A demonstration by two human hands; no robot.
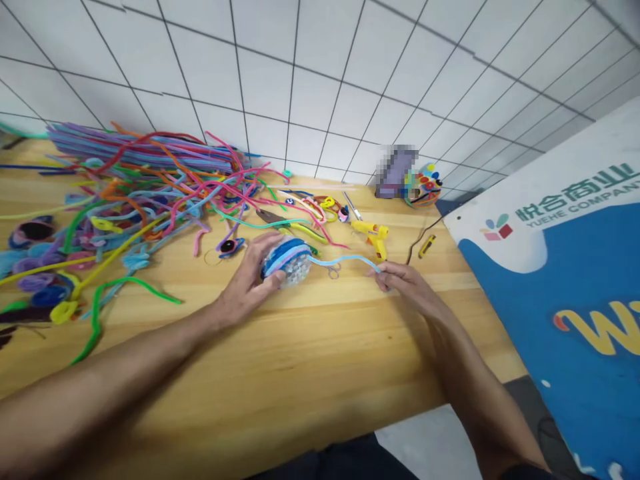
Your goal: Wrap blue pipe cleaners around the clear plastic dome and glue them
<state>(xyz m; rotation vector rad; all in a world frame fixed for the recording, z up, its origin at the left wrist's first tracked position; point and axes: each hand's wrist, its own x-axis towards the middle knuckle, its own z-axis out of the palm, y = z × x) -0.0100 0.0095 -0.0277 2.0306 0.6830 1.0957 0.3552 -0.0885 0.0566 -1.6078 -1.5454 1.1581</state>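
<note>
My left hand is wrapped round a clear, rounded plastic piece banded with dark blue, light blue and lilac pipe cleaners. From its right side a light blue pipe cleaner stretches across to my right hand, whose fingertips pinch the far end. The strand sags slightly between the two hands. Below it on the table lie small scissors. A yellow glue gun rests just beyond my right hand, and pliers with yellow-green handles lie behind the banded piece.
A tangled heap of coloured pipe cleaners covers the left of the wooden table. Toward the back right stand a round container of coloured bits and a purple object, partly pixelated. A yellow cutter lies near a blue-and-white board.
</note>
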